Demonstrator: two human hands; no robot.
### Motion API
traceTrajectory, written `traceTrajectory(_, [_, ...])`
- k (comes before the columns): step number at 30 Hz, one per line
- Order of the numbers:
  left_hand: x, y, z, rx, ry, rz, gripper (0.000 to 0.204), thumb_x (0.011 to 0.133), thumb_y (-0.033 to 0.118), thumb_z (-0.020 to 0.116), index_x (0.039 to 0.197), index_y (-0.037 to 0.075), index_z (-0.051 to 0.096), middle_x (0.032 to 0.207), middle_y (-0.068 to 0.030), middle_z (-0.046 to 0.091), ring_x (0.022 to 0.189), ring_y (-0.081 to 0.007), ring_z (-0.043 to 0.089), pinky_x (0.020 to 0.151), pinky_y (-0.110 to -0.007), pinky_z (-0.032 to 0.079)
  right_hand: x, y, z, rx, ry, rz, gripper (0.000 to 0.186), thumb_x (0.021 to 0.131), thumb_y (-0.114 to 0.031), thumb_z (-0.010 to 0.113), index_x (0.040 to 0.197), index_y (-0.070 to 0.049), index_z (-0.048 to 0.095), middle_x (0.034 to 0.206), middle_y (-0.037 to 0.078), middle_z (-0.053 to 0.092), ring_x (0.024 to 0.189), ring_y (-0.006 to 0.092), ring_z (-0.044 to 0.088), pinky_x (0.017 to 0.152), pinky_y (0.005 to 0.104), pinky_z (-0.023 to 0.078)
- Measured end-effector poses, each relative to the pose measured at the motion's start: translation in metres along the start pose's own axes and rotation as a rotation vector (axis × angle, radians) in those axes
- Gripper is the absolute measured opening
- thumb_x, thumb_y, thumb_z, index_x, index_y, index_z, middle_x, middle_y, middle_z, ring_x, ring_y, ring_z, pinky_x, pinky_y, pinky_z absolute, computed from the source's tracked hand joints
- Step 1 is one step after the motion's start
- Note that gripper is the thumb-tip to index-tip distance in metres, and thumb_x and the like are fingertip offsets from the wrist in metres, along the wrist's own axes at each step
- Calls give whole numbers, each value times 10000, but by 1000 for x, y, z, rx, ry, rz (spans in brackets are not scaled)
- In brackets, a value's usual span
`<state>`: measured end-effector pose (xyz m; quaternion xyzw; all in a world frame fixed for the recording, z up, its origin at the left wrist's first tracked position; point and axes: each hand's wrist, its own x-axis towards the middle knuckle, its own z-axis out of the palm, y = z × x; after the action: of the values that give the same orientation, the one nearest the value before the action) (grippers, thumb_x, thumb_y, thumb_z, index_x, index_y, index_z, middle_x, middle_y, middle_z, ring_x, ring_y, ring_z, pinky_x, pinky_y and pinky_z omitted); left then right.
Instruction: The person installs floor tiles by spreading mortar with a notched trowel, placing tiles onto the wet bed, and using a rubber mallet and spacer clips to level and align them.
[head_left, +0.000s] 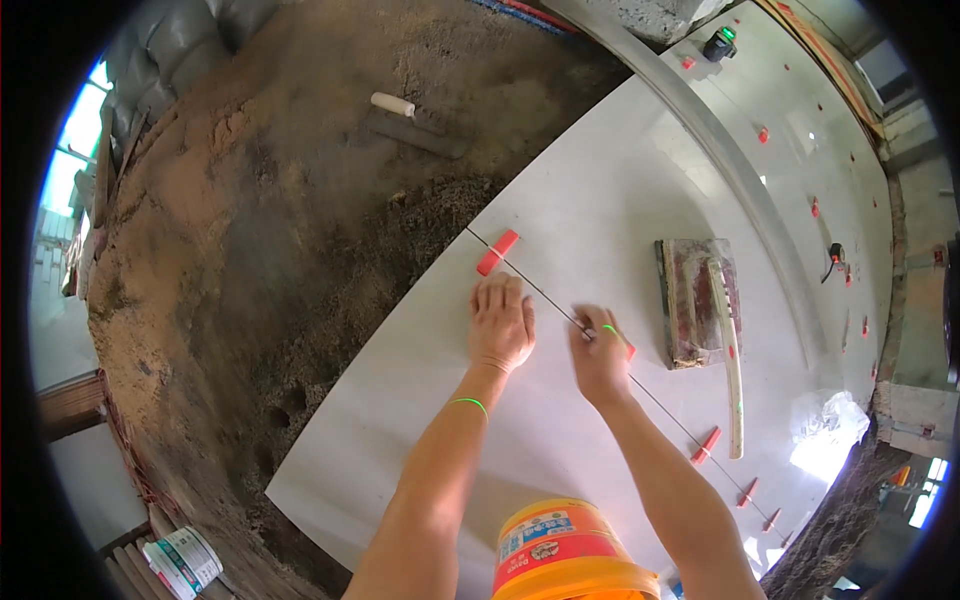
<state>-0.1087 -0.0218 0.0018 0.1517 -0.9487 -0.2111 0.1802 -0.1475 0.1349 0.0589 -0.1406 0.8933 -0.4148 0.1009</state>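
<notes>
Here we are at the thin joint (545, 294) between the near tile (395, 405) and the far tile (610, 220), and my right hand (598, 355), blurred, is bent down over it; whether it grips anything, I can't tell. One red wedge (629, 349) peeks out just beside it, mostly hidden, so the right hand is the nearer. My left hand (502, 322) rests palm-down on the near tile, nothing visible in it, and just beyond its fingertips another red wedge (498, 252) lies with its long axis across the joint, close to the tiles' dirt-side edge. Further wedges (706, 444) dot the joint toward its other end. Right of my right hand, on the far tile, sit a grimy board (690, 350) and a pale bar (727, 370); an orange bucket (575, 575) stands between my forearms, and past that dirt-side edge spreads rough brown ground (270, 230)
</notes>
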Motion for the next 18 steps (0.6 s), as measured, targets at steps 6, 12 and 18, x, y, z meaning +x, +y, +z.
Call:
traceTrajectory(6, [23,-1,12,-391,365,-332,239,972,184,484,1122,1,522,1030,-165,569,970,-340,542,882,-469,435,70,-19,92,-192,132,-136,440,787,-320,784,1112,-90,599,1054,92,587,1048,302,547,920,408,449])
traceTrajectory(12, [24,-62,-26,-760,49,-312,462,851,-36,537,1309,5,502,1268,-175,478,1004,-299,560,885,-389,482,81,-32,105,-342,129,-229,464,770,-449,781,962,-90,559,978,80,567,974,282,540,822,412,422])
traceTrajectory(18, [114,-63,-76,-109,-596,403,496,739,-73,675,1214,-3,549,1228,-160,542,1152,-330,541,1004,-412,481,81,-28,114,-355,202,-282,470,728,-402,801,944,-86,529,954,80,559,911,287,543,785,423,414])
